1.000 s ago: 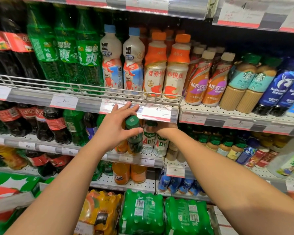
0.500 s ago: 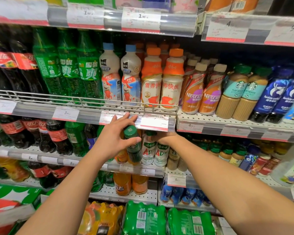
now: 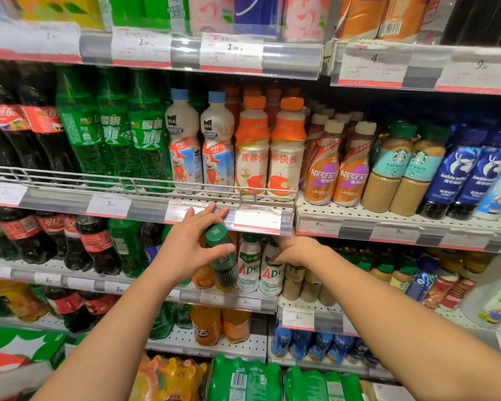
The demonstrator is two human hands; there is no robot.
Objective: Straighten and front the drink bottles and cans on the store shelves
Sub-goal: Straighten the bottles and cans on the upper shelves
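Observation:
My left hand (image 3: pixel 190 250) holds a small dark-green bottle with a green cap (image 3: pixel 222 260), tilted, in front of the second shelf from the middle. My right hand (image 3: pixel 294 250) reaches under the price rail and grips the top of a white AD milk bottle (image 3: pixel 272 274); its fingertips are partly hidden. A second white AD bottle (image 3: pixel 248 269) stands between the two. Orange juice bottles (image 3: pixel 204 277) sit behind the green bottle.
The shelf above carries cola (image 3: pixel 38 140), green Sprite (image 3: pixel 113 140), milk drinks (image 3: pixel 217 151), orange-capped bottles (image 3: pixel 252 157) and Nescafe bottles (image 3: pixel 323 166) behind a wire rail (image 3: pixel 128 183). Small glass coffee bottles (image 3: pixel 294 274) stand right of my right hand. Multipacks (image 3: pixel 243 380) lie at the bottom.
The view has tilted upward, so the shelves sit lower in frame. Both hands keep their hold on the same bottles, with hardly any shift.

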